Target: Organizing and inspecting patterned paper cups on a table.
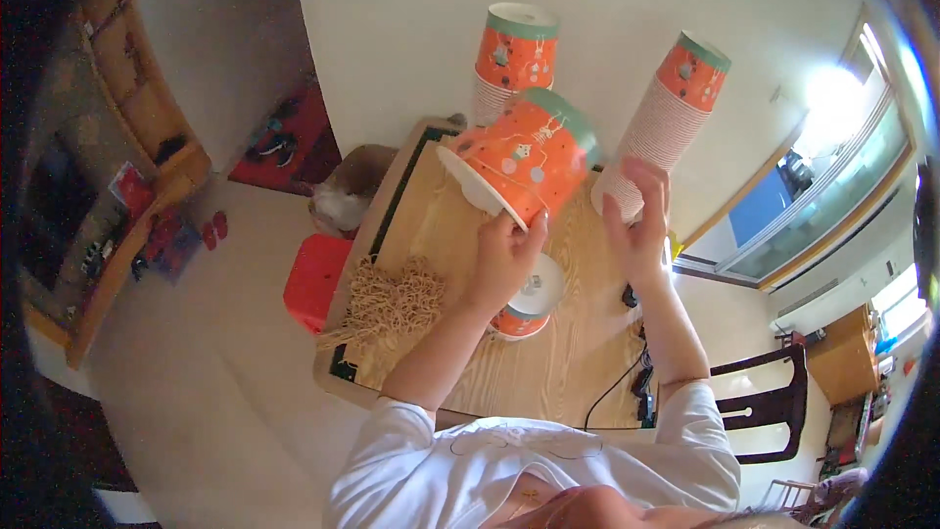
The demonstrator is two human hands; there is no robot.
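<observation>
My left hand [504,260] grips the rim of an orange paper bucket [529,152] with a green base band and cartoon prints. The bucket is tilted, its mouth toward the lower left, and a thin tan band runs across its side near the rim. My right hand [641,220] is raised with thumb and fingers apart, in front of the lower part of the right stack of upturned paper buckets [661,122]. Whether it touches that stack I cannot tell. Behind the held bucket rises another upturned stack [519,49]. Below my left hand sits an upturned orange bucket [519,323], its pale base facing up.
A heap of tan, stringy loops [397,299] lies on the left of the wooden table [558,382]. A red plastic container [318,279] stands beside that edge. A black cable [617,382] runs along the right side, near a dark chair [769,407].
</observation>
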